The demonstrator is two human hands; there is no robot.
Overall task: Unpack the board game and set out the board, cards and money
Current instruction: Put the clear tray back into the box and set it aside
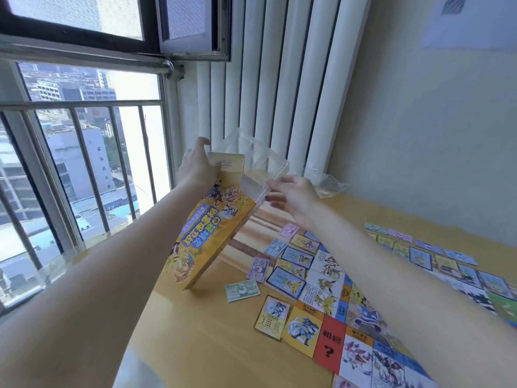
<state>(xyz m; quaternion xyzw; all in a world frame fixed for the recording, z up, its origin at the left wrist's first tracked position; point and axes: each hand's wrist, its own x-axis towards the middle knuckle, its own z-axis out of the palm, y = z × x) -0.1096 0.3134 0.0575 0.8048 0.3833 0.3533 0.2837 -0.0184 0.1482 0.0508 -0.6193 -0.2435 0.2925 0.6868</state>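
your left hand (195, 166) is gripping the top end of the yellow game box (212, 233), fingers curled round its upper flap, and you are holding the box tilted with only its lower corner resting on the table (201, 331) near the window-side edge. your right hand (293, 198) is reaching toward the clear plastic tray (263, 169) that is sticking out of the box's open end; the fingers are spread and seem to be just touching its edge, though the blur is making it hard to tell whether they are pinching it. the game board (335, 326) is lying flat across the middle of the table, running toward the near edge. cards (272, 317) are lying along the board's window-side edge, with paper money (242, 290) just beside them, toward the box. more cards are sitting in a row along the board's far side, toward the wall. a crumpled clear wrapper (330, 183) is lying at the table's far edge, by the white radiator (279, 93).
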